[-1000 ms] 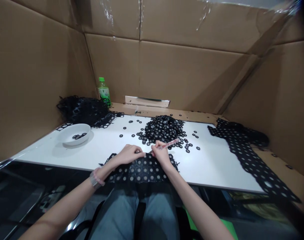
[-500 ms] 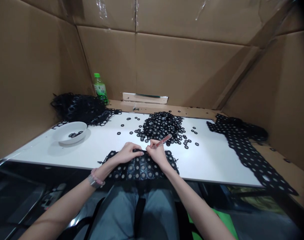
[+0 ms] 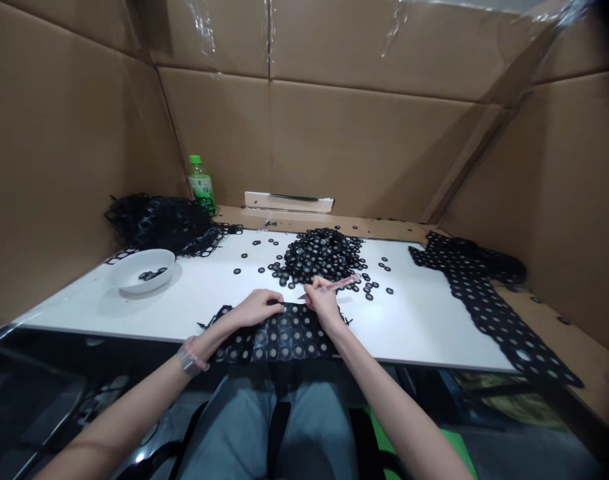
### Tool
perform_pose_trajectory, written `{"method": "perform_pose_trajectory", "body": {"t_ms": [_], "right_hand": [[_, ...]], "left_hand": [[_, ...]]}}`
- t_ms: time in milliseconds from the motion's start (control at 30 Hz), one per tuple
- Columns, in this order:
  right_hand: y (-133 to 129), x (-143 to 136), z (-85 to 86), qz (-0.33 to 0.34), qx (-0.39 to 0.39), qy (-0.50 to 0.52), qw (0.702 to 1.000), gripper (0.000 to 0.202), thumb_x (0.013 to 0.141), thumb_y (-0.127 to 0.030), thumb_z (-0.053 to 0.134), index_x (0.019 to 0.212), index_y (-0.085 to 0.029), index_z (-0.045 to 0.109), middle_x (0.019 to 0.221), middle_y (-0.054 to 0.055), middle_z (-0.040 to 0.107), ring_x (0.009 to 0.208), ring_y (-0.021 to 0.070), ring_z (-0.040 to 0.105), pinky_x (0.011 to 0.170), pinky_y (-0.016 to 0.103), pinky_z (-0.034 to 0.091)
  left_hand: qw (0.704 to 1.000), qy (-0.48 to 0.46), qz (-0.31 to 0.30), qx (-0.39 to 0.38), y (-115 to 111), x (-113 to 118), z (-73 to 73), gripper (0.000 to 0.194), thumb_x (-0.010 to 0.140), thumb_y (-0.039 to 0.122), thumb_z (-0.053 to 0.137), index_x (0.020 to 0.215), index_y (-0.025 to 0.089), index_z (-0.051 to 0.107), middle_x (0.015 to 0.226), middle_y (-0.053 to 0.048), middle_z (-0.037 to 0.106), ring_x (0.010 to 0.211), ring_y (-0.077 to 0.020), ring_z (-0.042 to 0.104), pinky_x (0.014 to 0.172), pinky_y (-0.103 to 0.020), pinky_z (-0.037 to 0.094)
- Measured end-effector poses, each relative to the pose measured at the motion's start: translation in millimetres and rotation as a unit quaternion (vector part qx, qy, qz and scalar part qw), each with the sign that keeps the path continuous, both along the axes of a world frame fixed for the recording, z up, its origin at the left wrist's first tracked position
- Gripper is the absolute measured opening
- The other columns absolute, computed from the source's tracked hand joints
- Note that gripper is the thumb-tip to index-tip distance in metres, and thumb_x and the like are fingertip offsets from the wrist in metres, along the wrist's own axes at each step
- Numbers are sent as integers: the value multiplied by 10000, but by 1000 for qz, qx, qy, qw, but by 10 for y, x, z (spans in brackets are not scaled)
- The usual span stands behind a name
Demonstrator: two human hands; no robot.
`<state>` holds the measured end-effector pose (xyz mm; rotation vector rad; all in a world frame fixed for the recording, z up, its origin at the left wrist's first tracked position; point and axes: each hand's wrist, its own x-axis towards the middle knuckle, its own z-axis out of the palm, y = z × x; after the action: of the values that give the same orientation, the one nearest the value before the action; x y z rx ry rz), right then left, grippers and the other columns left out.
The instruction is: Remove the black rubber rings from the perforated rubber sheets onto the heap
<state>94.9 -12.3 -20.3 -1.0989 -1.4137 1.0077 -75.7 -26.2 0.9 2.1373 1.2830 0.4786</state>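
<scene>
At the near edge of the white table (image 3: 404, 327) lies a black sheet (image 3: 288, 337) dotted with rows of pale round spots, its lower part hanging toward my lap. My left hand (image 3: 257, 308) pinches the sheet's far edge between thumb and fingers. My right hand (image 3: 324, 307) grips a craft knife (image 3: 344, 283) with a reddish see-through handle. The knife's pointed tip is just above the sheet's far edge, pointing left. Whether the tip touches the sheet I cannot tell. Just beyond my hands rises a heap of small black rings (image 3: 321, 257), with several scattered around it.
On the left stand a white bowl (image 3: 129, 273) holding a few black pieces, a tangle of black perforated scrap (image 3: 159, 223) and a green-capped bottle (image 3: 201, 185). More dotted black sheets (image 3: 477, 293) drape along the right. Cardboard walls (image 3: 334, 140) enclose the table.
My right hand has moved a little right, away from my left hand, and the knife is tilted flatter. Its tip now shows. The left hand stays on the sheet; the view has shifted slightly.
</scene>
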Motion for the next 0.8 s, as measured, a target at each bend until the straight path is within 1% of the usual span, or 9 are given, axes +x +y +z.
{"method": "perform_pose_trajectory", "body": {"t_ms": [100, 233, 300, 467, 667, 800], "right_hand": [[-19, 90, -5, -8, -12, 10, 1000, 199, 625, -200, 449, 528, -233, 279, 339, -95, 362, 328, 94, 379, 369, 195, 272], [-96, 100, 13, -15, -9, 1, 1000, 204, 598, -170, 471, 506, -226, 299, 339, -96, 375, 338, 99, 414, 394, 203, 304], [-124, 87, 32, -22, -5, -8, 1000, 205, 585, -156, 471, 492, -223, 302, 346, -95, 367, 347, 99, 413, 400, 207, 296], [-140, 86, 52, -38, 11, -26, 999, 203, 566, -138, 465, 471, -217, 304, 388, -91, 331, 388, 90, 361, 420, 213, 270], [-131, 92, 26, -27, 12, -42, 999, 204, 582, -136, 462, 489, -221, 301, 387, -90, 338, 385, 93, 356, 418, 221, 269], [-140, 78, 28, -15, 25, -59, 998, 214, 601, -144, 465, 485, -219, 301, 398, -86, 326, 399, 93, 338, 441, 228, 266]], "left_hand": [[999, 32, 3, -13, 36, 69, 73, 211, 735, 303, 484, 742, 182, 657, 733, -4, 662, 728, -186, 564, 688, -241, 386], [998, 58, 22, -20, 35, 157, 118, 336, 736, 460, 498, 735, 174, 675, 695, -25, 671, 693, -208, 572, 662, -260, 375], [998, 58, 30, -15, 18, 181, 106, 367, 727, 493, 507, 714, 166, 673, 665, -21, 664, 676, -206, 564, 641, -253, 368], [1000, 22, 21, -4, -1, 193, 21, 335, 751, 446, 499, 718, 160, 670, 701, 7, 667, 688, -174, 546, 634, -221, 375], [1000, -20, 5, 0, 12, 181, -41, 307, 787, 393, 479, 736, 147, 656, 702, 4, 655, 682, -162, 529, 631, -218, 387], [995, -97, -31, -15, 3, 180, -47, 249, 788, 333, 497, 772, 135, 647, 731, -4, 651, 688, -154, 527, 670, -228, 401]]}}
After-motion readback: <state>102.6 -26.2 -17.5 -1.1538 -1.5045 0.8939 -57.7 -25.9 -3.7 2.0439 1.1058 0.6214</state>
